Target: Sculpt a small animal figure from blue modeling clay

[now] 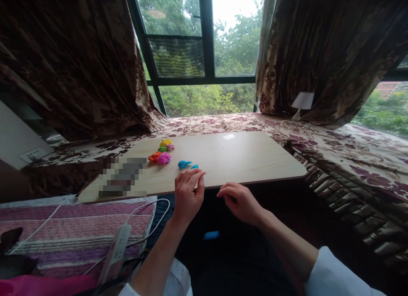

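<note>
My left hand [189, 192] is over the table's near edge, its thumb brought close to the bent fingers; whether anything is between them cannot be made out. Just past its fingertips lies a small blue lump [194, 166], partly covered by the hand. A larger blue lump [184, 164] with a tapered end sits left of it. My right hand [239, 201], fingers loosely curled and apart from the thumb, hovers just off the edge and holds nothing visible. Below and between both hands, a motion-blurred blue piece [212, 235] shows against the dark area over my lap.
On the pale table [242, 155] are yellow [165, 143], green [162, 149], orange [154, 157] and magenta [164, 158] crumpled lumps. A pixelated patch [123, 177] covers its left end. A power strip [116, 249] with cables lies lower left; a lamp [302, 101] stands far right.
</note>
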A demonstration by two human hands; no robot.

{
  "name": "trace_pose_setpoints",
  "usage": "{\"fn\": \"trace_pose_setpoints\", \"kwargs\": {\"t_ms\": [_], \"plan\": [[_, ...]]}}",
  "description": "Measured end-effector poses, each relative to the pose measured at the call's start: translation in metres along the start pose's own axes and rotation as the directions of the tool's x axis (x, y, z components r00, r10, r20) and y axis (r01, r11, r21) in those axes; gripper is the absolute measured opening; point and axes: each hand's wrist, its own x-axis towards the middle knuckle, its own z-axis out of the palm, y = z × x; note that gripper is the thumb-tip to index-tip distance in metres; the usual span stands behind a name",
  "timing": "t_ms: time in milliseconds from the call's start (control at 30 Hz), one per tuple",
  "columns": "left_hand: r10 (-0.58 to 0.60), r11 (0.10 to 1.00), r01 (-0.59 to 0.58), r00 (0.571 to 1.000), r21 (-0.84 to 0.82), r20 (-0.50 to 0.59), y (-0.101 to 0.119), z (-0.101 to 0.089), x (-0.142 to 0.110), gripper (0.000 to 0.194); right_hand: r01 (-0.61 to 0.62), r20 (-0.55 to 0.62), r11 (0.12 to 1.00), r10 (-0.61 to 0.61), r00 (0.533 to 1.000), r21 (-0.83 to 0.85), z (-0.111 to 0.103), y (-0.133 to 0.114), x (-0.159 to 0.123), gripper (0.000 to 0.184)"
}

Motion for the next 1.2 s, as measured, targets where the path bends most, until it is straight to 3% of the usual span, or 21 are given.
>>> {"fn": "trace_pose_setpoints", "kwargs": {"t_ms": [167, 267, 333, 433, 567, 667, 733, 867, 967, 1100, 1200], "plan": [[-0.025, 1.000, 0.025, 1.000, -0.010, 0.006, 0.001, -0.007, 0.000, 0.019, 0.084, 0.340, 0.995, -0.058, 0.939, -0.062, 0.054, -0.007, -0.014, 0.022], [-0.051, 0.998, 0.051, 0.999, -0.022, 0.008, -0.001, -0.011, 0.001, 0.019, 0.087, 0.426, 0.991, -0.034, 0.904, -0.106, 0.078, -0.004, -0.013, 0.023], [-0.070, 0.997, 0.071, 0.997, -0.036, 0.016, 0.000, -0.014, 0.000, 0.019, 0.077, 0.437, 0.991, -0.020, 0.899, -0.112, 0.079, -0.004, -0.013, 0.016], [-0.096, 0.993, 0.099, 0.995, -0.065, 0.041, 0.008, -0.024, -0.002, 0.020, 0.041, 0.378, 0.995, -0.002, 0.926, -0.093, 0.055, -0.011, -0.011, 0.013], [-0.184, 0.942, 0.226, 0.966, -0.248, 0.180, 0.034, -0.046, -0.005, 0.024, -0.004, 0.210, 0.999, 0.012, 0.978, -0.037, -0.005, -0.031, -0.005, 0.026], [-0.231, 0.864, 0.354, 0.910, -0.358, 0.343, 0.056, -0.062, -0.004, 0.032, -0.001, 0.039, 0.983, -0.006, 0.999, 0.185, -0.045, -0.050, -0.001, 0.026], [-0.233, 0.845, 0.379, 0.896, -0.378, 0.378, 0.066, -0.070, -0.002, 0.029, 0.022, -0.039, 0.958, -0.012, 0.999, 0.286, -0.061, -0.061, 0.000, 0.027], [-0.277, 0.832, 0.392, 0.906, -0.391, 0.320, 0.071, -0.080, 0.002, 0.022, 0.083, -0.159, 0.930, -0.027, 0.987, 0.357, -0.073, -0.075, -0.001, 0.033], [-0.300, 0.805, 0.423, 0.895, -0.416, 0.330, 0.072, -0.083, 0.002, 0.032, 0.128, -0.195, 0.927, -0.061, 0.979, 0.353, -0.074, -0.081, -0.002, 0.032], [-0.203, 0.880, 0.305, 0.934, -0.363, 0.293, 0.076, -0.085, 0.002, 0.034, 0.150, -0.227, 0.936, -0.078, 0.971, 0.318, -0.074, -0.085, -0.001, 0.028], [-0.214, 0.902, 0.291, 0.943, -0.320, 0.257, 0.081, -0.087, 0.001, 0.031, 0.152, -0.241, 0.946, -0.083, 0.967, 0.286, -0.074, -0.086, -0.001, 0.034]]}}
